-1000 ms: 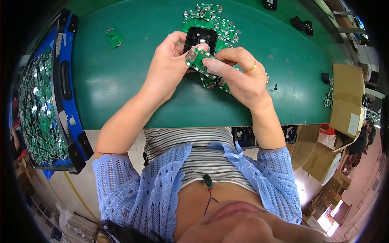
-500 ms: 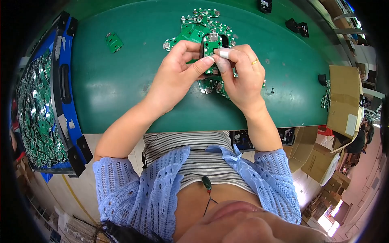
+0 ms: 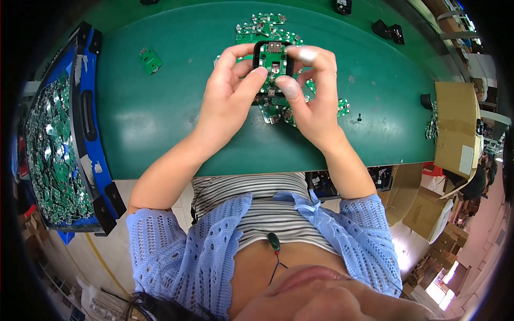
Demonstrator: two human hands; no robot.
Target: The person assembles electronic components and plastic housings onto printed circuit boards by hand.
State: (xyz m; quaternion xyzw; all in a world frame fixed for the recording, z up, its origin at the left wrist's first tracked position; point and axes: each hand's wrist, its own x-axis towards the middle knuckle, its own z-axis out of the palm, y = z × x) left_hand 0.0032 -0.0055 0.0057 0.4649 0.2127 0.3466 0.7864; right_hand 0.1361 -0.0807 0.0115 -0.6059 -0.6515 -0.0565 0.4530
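A black plastic casing (image 3: 290,68) with a green circuit board (image 3: 272,60) lying in it is held up over the table. My left hand (image 3: 227,93) is closed around its left side, the thumb pressing on the board's edge. At the casing's right side is my right hand (image 3: 320,99), index finger by the upper corner and thumb against the board's lower right; its fingertips have whitish coverings. A metal port sits at the board's far end. Behind and below the hands, more green boards (image 3: 267,27) are piled on the table, partly hidden by the hands and casing.
One loose board (image 3: 150,61) lies at the left of the green table (image 3: 160,117). Beyond it stands a blue crate (image 3: 90,56) filled with boards. Black casings (image 3: 388,32) rest at the far right, and an open cardboard box (image 3: 455,128) is at the right edge.
Both hands and the casing have shifted slightly left. My right fingers have moved off the board's middle and spread along the casing's right side.
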